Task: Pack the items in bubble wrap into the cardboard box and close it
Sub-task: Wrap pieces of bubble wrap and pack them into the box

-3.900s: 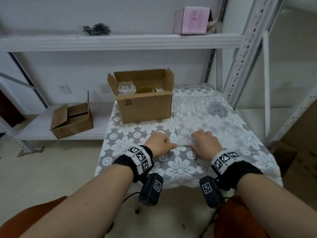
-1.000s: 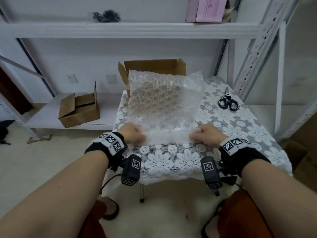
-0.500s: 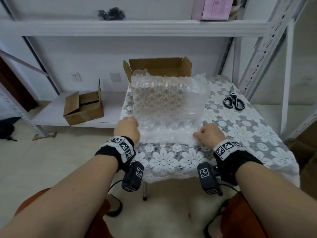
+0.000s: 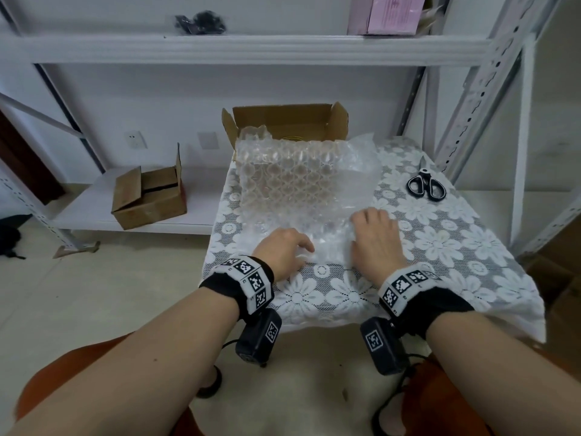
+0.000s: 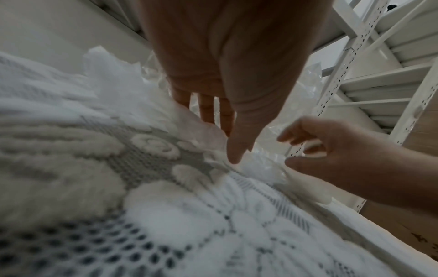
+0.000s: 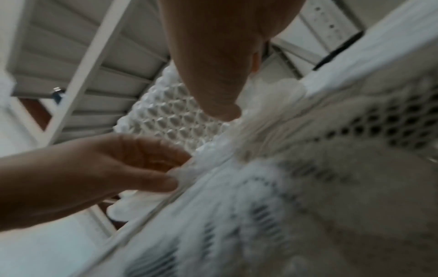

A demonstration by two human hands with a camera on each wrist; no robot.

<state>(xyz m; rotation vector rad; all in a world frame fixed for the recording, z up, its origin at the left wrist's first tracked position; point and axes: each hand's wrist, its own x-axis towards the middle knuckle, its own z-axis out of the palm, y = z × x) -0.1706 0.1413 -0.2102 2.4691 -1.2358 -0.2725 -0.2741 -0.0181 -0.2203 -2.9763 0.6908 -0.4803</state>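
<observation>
A clear bubble wrap sheet (image 4: 292, 187) leans against the front of the open cardboard box (image 4: 289, 121), with its near edge lying on the lace-covered table (image 4: 440, 247). My left hand (image 4: 284, 250) pinches that near edge between thumb and fingers; the pinch on the bubble wrap (image 6: 166, 116) shows in the right wrist view. My right hand (image 4: 374, 237) rests on the bubble wrap just right of the left hand, fingers loosely bent. In the left wrist view there is a gap between the right hand's (image 5: 315, 150) thumb and fingers. A wrapped bundle peeks out of the box.
Black scissors (image 4: 426, 185) lie at the table's far right. A second small cardboard box (image 4: 147, 199) sits on the low shelf to the left. White metal shelving (image 4: 251, 48) stands behind, with a pink box (image 4: 393, 14) on top.
Both hands have slid inward along the wrap's near edge and now sit close together. The sheet has sunk lower against the box. The right hand has let go of its corner.
</observation>
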